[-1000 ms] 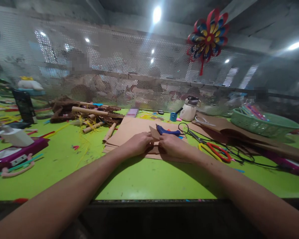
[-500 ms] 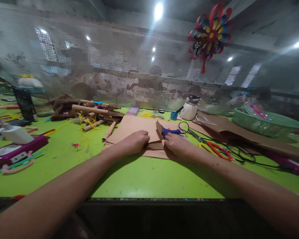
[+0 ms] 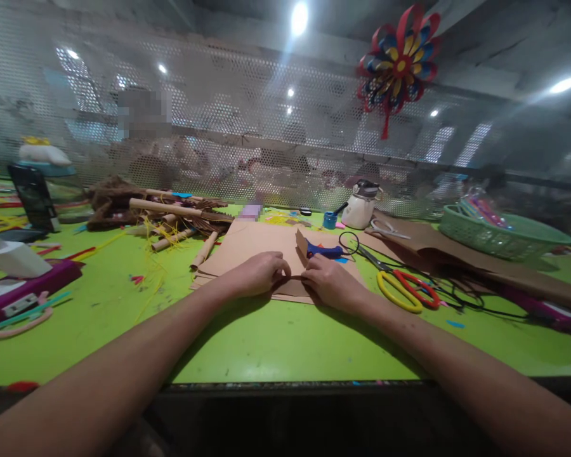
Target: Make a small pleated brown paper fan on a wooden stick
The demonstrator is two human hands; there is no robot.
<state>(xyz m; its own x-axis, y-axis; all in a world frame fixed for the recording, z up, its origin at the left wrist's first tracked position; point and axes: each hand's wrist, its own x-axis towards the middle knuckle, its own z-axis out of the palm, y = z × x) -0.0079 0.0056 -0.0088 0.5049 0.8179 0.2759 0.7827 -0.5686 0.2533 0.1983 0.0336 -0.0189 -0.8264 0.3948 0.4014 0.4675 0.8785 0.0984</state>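
Sheets of brown kraft paper [image 3: 261, 240] lie stacked before me, their near edges overlapping and slightly raised between my hands. My left hand [image 3: 259, 273] has its thumb and fingers closed on the front edge of the paper. Close by on the right, my right hand [image 3: 333, 280] pinches the same edge. Just beyond the right fingers rests a blue glue gun [image 3: 327, 252], beside a small upturned paper flap [image 3: 302, 244]. Scissors with yellow and red handles [image 3: 400, 291] lie to the right of that hand. My fingers hide part of the paper edge.
Paper rolls [image 3: 169, 208] and yellow shreds lie back left. A phone [image 3: 31, 198] and a purple power strip [image 3: 47, 285] stand at the left. A white bottle [image 3: 359, 206], blue jar [image 3: 330, 220] and green basket [image 3: 499, 235] sit behind, with black cables on the right.
My right hand has shifted slightly left toward my left hand, and its fingers have moved down from beside the glue gun onto the paper edge. The view has shifted slightly.
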